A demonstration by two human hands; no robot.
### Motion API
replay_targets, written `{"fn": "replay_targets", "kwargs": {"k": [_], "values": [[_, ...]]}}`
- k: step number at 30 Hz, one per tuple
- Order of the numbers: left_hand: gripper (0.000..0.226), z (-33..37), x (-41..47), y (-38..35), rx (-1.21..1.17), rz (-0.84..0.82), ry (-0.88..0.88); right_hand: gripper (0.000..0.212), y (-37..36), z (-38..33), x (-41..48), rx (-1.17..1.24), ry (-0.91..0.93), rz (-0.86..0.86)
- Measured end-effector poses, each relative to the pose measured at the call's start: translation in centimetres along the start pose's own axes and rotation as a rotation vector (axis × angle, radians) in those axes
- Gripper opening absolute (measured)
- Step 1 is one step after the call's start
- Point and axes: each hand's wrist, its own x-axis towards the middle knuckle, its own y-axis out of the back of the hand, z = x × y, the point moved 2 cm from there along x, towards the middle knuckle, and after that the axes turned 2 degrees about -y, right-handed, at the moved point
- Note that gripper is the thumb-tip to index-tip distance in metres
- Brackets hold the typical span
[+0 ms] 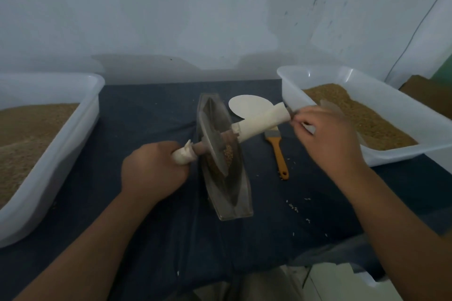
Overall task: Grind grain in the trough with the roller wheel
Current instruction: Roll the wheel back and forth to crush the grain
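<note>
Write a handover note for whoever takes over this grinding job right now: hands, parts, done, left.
Left hand: grips the wheel's left handle.
Right hand: at the tip of the paper-wrapped right handle; blurred, grip unclear.
Roller wheel: standing in the trough, mid-table.
Grain: small heap in the trough by the wheel, looks mostly whole.
Brush: lying right of the trough.
Done: trough loaded, wheel seated.
Left: likely secure the right handle, then roll the wheel along the trough until the grain is ground.

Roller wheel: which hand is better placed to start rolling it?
Left: the left hand grips the roller wheel by one handle; the right hand, blurred, is only at the other handle's far tip.
</note>
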Motion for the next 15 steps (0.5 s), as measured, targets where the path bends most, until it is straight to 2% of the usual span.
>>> {"fn": "replay_targets", "kwargs": {"k": [3, 5, 6, 9, 10, 12, 14, 15], "values": [[0.036, 0.0, 0.1, 0.3, 0.066, 0.018, -0.038, 0.029, 1.1, -0.1, 1.2, -0.006, -0.145, 0.006], [0.033, 0.1, 0.1, 0.5, 0.126, 0.019, -0.068, 0.038, 1.8, -0.8, 1.6, 0.015, -0.104, 0.038], [0.033, 0.3, 0.2, 0.6, 0.145, 0.02, -0.086, 0.046, 1.7, -1.4, 1.9, 0.033, -0.055, -0.004], [0.028, 0.9, 0.3, 1.3, 0.193, 0.012, -0.161, 0.08, 0.0, -3.9, 2.7, -0.173, 0.244, -0.395], [0.026, 1.0, 0.4, 1.5, 0.197, 0.0, -0.185, 0.083, -0.8, -4.5, 2.7, -0.261, 0.308, -0.537], [0.025, 1.0, 0.4, 2.0, 0.194, -0.036, -0.216, 0.077, -1.9, -5.0, 2.5, -0.345, 0.283, -0.665], [0.026, 0.7, 0.5, 2.4, 0.2, -0.083, -0.259, 0.059, -2.2, -5.1, 2.3, -0.335, 0.255, -0.58], [0.029, 0.7, 0.6, 2.7, 0.237, -0.117, -0.292, 0.043, -2.3, -5.3, 2.2, -0.356, 0.264, -0.539]]}}
